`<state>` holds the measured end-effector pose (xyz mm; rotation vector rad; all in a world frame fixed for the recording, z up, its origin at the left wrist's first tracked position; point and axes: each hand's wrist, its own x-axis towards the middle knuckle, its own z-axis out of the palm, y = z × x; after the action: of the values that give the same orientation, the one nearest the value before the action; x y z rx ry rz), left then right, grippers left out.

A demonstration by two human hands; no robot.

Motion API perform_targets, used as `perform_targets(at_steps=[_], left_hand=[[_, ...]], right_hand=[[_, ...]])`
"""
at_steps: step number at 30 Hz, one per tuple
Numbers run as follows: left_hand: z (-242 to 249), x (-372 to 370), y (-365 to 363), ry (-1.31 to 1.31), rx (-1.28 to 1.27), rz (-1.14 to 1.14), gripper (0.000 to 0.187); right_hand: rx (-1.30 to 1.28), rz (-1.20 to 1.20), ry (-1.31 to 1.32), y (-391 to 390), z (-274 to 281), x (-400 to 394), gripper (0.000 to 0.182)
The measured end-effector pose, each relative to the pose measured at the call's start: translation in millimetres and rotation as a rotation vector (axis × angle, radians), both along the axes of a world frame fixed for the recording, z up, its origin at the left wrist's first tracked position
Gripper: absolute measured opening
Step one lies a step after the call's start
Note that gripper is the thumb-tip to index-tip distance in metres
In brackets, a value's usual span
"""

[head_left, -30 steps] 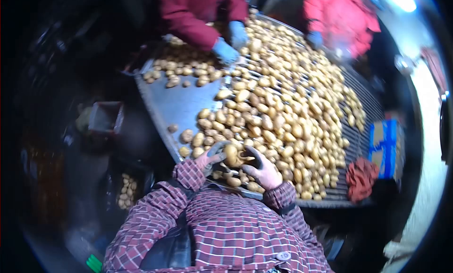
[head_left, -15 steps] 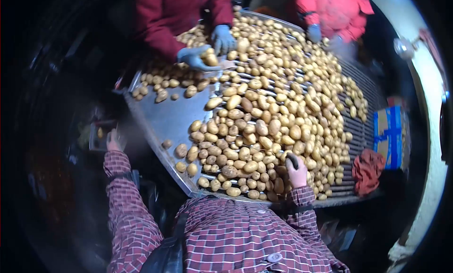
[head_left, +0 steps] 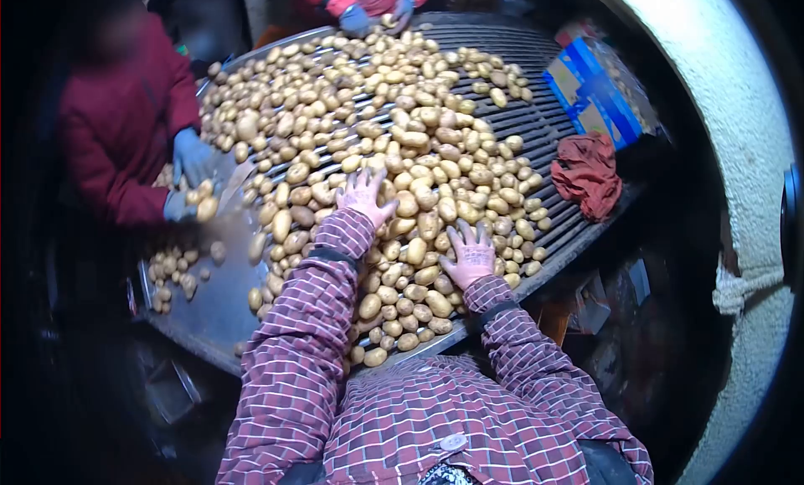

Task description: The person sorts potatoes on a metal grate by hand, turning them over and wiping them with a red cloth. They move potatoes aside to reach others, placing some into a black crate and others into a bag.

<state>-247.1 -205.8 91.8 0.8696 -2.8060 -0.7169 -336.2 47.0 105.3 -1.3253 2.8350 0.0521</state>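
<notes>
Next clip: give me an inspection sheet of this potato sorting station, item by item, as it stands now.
Surface: slatted sorting table, bars bare at its right edge.
Job's things: potatoes heaped over most of the table.
Clutter: red rag on the right edge; blue carton beyond it.
Hands: left hand and right hand both spread flat, palms down, on the potatoes; neither grips one.
Cables: nothing seen.
Surroundings: person in a dark red jacket at left, blue-gloved hand by potatoes; another person's gloved hands at the far end; pale wall at right.
</notes>
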Motion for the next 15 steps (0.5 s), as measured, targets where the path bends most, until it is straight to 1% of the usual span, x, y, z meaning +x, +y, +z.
perform_targets(at_steps=[1,2,3,4,5,7,9,10,11,13,14,15], left_hand=[[17,-4,10,-0.199,-0.039,-0.050,0.072],[20,-6,17,-0.252,-0.037,-0.063,0.071],[27,-3,19,-0.294,0.026,-0.063,0.067],[25,3,20,-0.262,0.045,-0.069,0.065],[20,13,20,-0.233,0.065,-0.072,0.063],[3,34,21,-0.172,0.026,-0.102,0.056],[14,51,29,-0.206,0.043,-0.088,0.056],[10,59,32,-0.195,0.022,-0.094,0.057],[2,69,38,-0.092,0.004,-0.043,0.059],[-17,86,40,0.019,0.024,-0.024,0.059],[-11,94,41,-0.017,0.045,-0.016,0.059],[-12,106,44,0.070,0.006,-0.021,0.059]], right_hand=[[-0.036,-0.001,0.014,0,5,1,0.067],[-0.112,-0.028,-0.053,2,2,-4,0.066],[-0.189,-0.051,-0.121,3,-3,-11,0.066],[-0.239,-0.097,-0.177,3,-6,-19,0.063],[-0.318,-0.193,-0.370,-2,-4,-30,0.062],[-0.489,-0.139,-0.436,-29,7,-42,0.061],[-0.576,-0.008,-0.390,-70,23,-42,0.061],[-0.405,0.013,-0.282,-89,23,-42,0.062],[-0.233,0.033,-0.174,-106,23,-39,0.064],[0.154,0.110,-0.147,-134,42,-21,0.064],[0.135,0.144,-0.022,-140,13,-19,0.061],[0.226,0.144,-0.012,-144,19,-9,0.060]])
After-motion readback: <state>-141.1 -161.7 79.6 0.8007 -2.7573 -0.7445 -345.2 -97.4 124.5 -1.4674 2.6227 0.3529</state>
